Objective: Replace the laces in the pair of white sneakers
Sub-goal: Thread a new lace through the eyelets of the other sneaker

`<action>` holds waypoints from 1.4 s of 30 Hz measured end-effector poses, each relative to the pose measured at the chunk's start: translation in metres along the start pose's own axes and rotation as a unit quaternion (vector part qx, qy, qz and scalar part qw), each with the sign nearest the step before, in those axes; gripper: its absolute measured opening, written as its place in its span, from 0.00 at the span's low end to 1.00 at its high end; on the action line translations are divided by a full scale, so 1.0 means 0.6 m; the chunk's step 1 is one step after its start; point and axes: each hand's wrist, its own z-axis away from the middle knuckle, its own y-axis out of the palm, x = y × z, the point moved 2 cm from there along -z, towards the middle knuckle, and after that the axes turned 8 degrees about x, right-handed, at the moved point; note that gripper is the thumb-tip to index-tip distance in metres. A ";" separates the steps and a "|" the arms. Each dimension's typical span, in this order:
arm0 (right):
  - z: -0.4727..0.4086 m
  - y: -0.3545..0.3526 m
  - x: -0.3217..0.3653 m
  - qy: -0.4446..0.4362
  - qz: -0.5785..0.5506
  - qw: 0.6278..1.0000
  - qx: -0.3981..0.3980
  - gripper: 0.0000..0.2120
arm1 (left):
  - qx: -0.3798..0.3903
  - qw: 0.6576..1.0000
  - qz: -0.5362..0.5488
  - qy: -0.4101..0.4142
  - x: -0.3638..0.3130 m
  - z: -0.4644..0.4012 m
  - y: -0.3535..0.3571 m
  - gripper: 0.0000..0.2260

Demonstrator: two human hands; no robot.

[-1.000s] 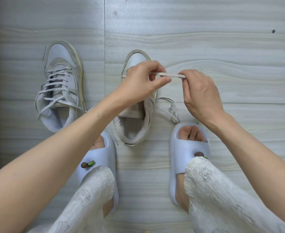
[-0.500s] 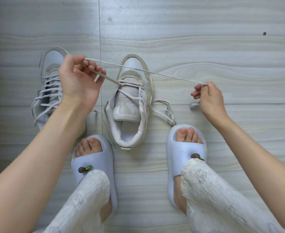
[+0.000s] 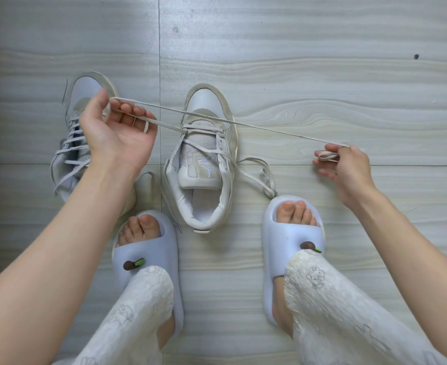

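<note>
Left hand (image 3: 114, 133) and right hand (image 3: 345, 164) stretch lace (image 3: 243, 124) above sneaker (image 3: 206, 159).

A home, by the look of it: pale wood-grain floor tiles (image 3: 322, 61), soft house slippers (image 3: 148, 256) on bare feet, printed pyjama-style trousers (image 3: 335, 312).

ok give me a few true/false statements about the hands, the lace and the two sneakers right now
1. The lace runs taut between both hands. True.
2. The left hand holds its end over the left sneaker. True.
3. The right hand rests flat on the floor. False: it is raised, pinching a loop of lace.
4. The middle sneaker lies on its side. False: it stands upright, opening toward the person.
5. The left sneaker has no laces. False: laces cross its front.
</note>
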 end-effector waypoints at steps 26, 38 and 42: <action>0.106 0.142 0.077 -0.024 -0.067 0.949 0.307 0.13 | 0.192 0.578 -0.742 0.280 0.103 0.075 0.062 0.06; 0.126 0.162 0.078 -0.030 -0.074 0.941 0.330 0.14 | 0.244 0.552 -0.749 0.273 0.131 0.088 0.062 0.03; 0.126 0.162 0.078 -0.028 -0.080 0.943 0.321 0.13 | 0.236 0.586 -0.744 0.219 0.134 0.091 0.052 0.03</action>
